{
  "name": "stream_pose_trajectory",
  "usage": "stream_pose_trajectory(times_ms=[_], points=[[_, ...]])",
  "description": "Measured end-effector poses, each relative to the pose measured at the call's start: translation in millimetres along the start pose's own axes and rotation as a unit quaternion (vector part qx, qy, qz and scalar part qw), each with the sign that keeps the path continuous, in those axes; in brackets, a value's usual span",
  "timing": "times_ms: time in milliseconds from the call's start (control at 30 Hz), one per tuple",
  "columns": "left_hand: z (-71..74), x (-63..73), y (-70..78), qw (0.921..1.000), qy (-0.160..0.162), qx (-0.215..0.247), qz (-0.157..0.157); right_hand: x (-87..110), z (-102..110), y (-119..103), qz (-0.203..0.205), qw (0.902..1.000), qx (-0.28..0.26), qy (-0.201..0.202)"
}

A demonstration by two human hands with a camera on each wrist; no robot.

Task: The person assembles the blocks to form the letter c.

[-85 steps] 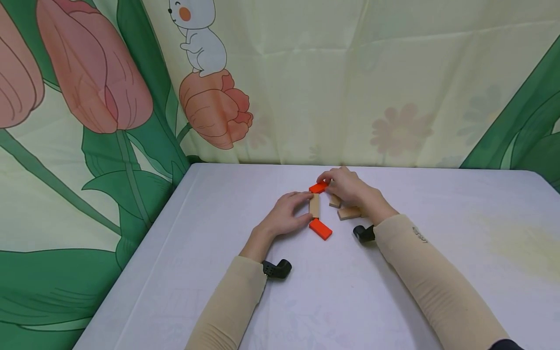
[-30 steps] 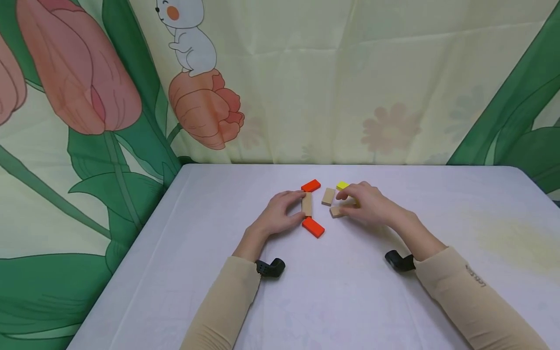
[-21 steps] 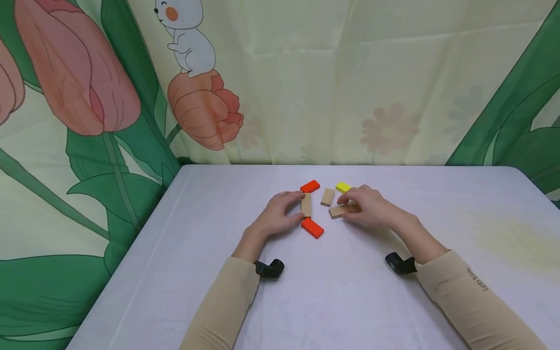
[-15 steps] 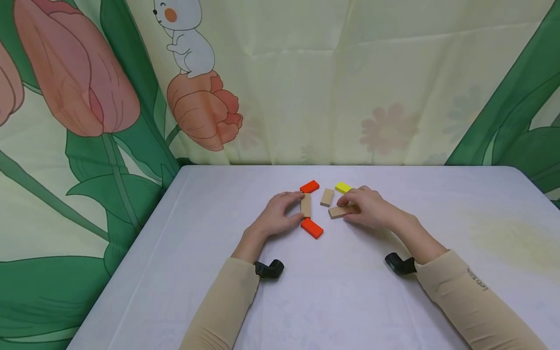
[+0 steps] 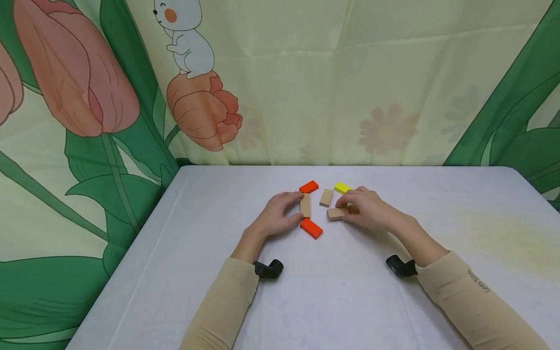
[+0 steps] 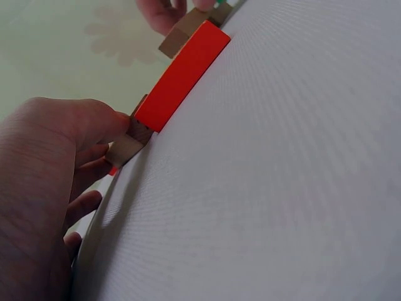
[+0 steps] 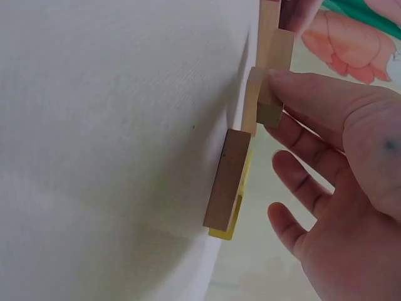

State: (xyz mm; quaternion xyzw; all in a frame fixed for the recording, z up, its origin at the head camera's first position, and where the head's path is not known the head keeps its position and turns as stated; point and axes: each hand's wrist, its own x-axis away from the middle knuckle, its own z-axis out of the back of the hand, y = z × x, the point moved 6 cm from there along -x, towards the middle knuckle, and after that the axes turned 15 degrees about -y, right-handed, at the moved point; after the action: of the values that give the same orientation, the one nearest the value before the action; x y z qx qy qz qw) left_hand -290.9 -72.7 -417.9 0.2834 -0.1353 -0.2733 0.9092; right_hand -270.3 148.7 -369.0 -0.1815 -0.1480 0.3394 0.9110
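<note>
Head view, centre right: left hand (image 5: 280,212) is pinching a standing-lengthwise wooden block (image 5: 305,206), thumb at its lower end, fingertip at its upper; the grip is spanning the block's length. Upper red block (image 5: 309,186) is slanting off the top end, lower red block (image 5: 311,228) off the bottom, both appearing to be touching it.

Right hand (image 5: 369,208), just right of there, is holding a crosswise wooden block (image 5: 337,214) narrowly between thumb and finger; in the right wrist view the other fingers are hanging loosely bent at lower right. Small wooden block (image 5: 326,198) is lying between the two hands, apart from the pinched one. Yellow block (image 5: 342,187) is lying just above the right hand's fingers. Lower centre of the right wrist view: another brown block (image 7: 227,182) is partly covering the yellow.

White-covered table (image 5: 332,301) is filling the lower frame; flowered curtain (image 5: 297,107) is hanging across the top. Tan sleeves (image 5: 225,301) are entering from the bottom edge.
</note>
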Motion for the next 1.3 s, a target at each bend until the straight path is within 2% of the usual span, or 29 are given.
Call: stream_pose_trajectory(times_ms=[567, 867, 1300], points=[[4.3, 1.6, 2.7, 0.9999, 0.005, 0.004, -0.014, 12.4, -7.1, -21.7, 0.043, 0.9988, 0.023, -0.009], [3.9, 1.5, 2.3, 0.9999, 0.002, 0.002, -0.014, 13.5, -18.6, -24.6, 0.025, 0.9981, 0.018, -0.054], [2.0, 0.6, 3.2, 0.9998, 0.002, -0.006, -0.020, 17.3, -24.2, -29.8, 0.031, 0.9973, 0.019, -0.063]])
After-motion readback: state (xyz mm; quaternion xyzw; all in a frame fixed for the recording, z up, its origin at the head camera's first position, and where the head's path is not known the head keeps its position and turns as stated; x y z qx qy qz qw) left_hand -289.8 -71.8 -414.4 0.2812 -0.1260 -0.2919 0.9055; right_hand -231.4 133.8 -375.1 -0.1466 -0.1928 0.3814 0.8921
